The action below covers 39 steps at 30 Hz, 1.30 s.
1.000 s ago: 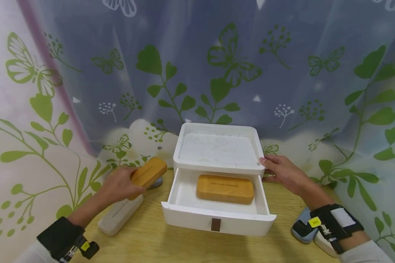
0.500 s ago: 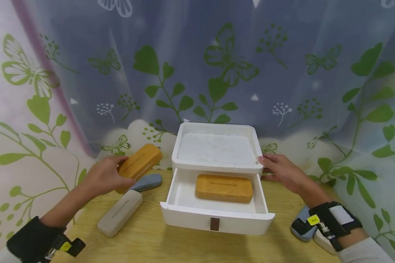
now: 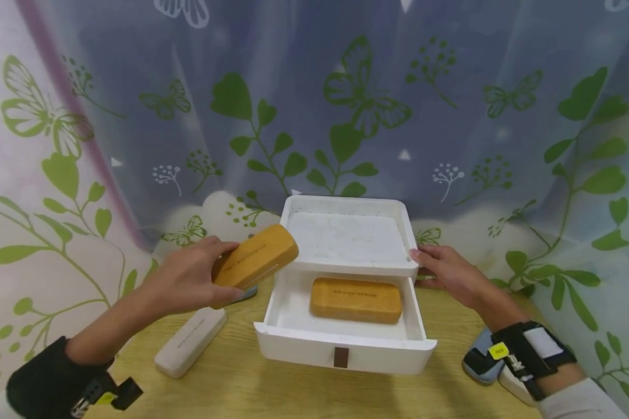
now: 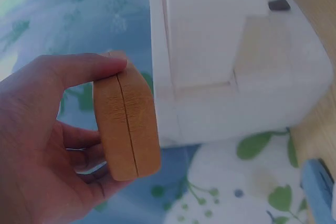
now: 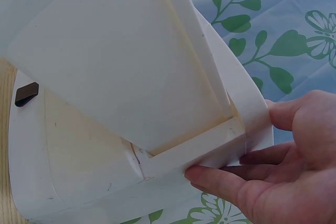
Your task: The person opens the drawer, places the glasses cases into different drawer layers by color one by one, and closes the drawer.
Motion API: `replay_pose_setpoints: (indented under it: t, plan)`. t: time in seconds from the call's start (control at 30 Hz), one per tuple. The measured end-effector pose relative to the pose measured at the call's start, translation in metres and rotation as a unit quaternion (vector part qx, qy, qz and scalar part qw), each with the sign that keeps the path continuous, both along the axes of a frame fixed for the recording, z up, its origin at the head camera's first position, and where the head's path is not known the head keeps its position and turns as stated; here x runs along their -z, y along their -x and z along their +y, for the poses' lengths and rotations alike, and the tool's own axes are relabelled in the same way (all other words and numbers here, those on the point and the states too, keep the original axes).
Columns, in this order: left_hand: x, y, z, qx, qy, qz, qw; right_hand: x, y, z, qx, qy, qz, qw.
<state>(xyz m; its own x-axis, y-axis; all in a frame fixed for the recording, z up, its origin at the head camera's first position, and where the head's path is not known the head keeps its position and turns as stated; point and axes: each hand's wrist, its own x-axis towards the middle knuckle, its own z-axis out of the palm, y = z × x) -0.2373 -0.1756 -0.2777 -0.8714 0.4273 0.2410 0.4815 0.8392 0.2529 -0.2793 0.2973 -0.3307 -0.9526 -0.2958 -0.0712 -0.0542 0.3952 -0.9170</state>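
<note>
My left hand (image 3: 180,276) holds an orange glasses case (image 3: 262,253), thumb on one side and fingers on the other, raised at the left of a white drawer box (image 3: 346,269). In the left wrist view the case's end (image 4: 128,129) faces the camera, its lid seam closed. A second orange glasses case (image 3: 356,299) lies in the pulled-out drawer (image 3: 367,352). My right hand (image 3: 448,273) grips the box's right side, thumb at the top rim; in the right wrist view its fingers (image 5: 215,179) reach under the edge.
On the wooden table (image 3: 230,390), a beige glasses case (image 3: 191,343) lies at the left, with a blue-grey case (image 3: 248,293) partly hidden behind my left hand. Another blue-grey case (image 3: 479,364) and a white one (image 3: 515,385) sit by my right wrist. A patterned curtain (image 3: 314,105) hangs behind.
My left hand carried the orange glasses case leftward, then back right and up, so it now overlaps the box's top left corner in the head view. The right hand stayed put.
</note>
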Motion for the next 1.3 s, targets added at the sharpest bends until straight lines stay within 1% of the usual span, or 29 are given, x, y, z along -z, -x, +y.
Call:
replay_pose_setpoints:
  t: [0.07,0.17,0.27,0.37,0.57,0.7,0.83,0.97,1.1,1.3]
  plan:
    - [-0.005,-0.004,0.009,0.013,0.008,0.005,0.9999,0.000,0.000,0.000,0.000,0.001,-0.001,1.0000]
    - [-0.011,-0.007,0.020,0.043,0.016,0.015,0.9988,0.000,0.000,-0.001,-0.001,0.001,0.000,1.0000]
    - [-0.015,-0.008,0.029,0.070,0.028,0.025,0.9969,0.000,0.000,-0.001,-0.003,0.003,0.001,1.0000]
    - [-0.019,-0.006,0.039,0.089,0.043,0.026,0.9948,0.001,-0.001,0.000,-0.006,0.004,0.002,1.0000]
    - [-0.029,-0.002,0.062,0.115,0.074,0.006,0.9906,0.001,-0.001,0.000,-0.012,0.005,0.006,0.9999]
    - [-0.034,0.001,0.082,0.140,0.103,-0.017,0.9846,0.001,-0.001,0.002,-0.009,0.003,0.007,0.9999]
    - [-0.036,0.003,0.104,0.172,0.121,-0.038,0.9768,0.000,-0.001,0.002,-0.003,0.000,0.002,1.0000]
    - [-0.035,0.003,0.123,0.198,0.137,-0.072,0.9680,-0.001,-0.001,0.003,-0.006,0.000,0.001,1.0000]
    - [-0.030,0.003,0.139,0.214,0.157,-0.099,0.9592,-0.001,-0.002,0.004,-0.002,-0.006,0.001,1.0000]
    - [-0.022,0.006,0.151,0.220,0.177,-0.122,0.9516,0.000,-0.002,0.002,0.001,-0.007,0.002,1.0000]
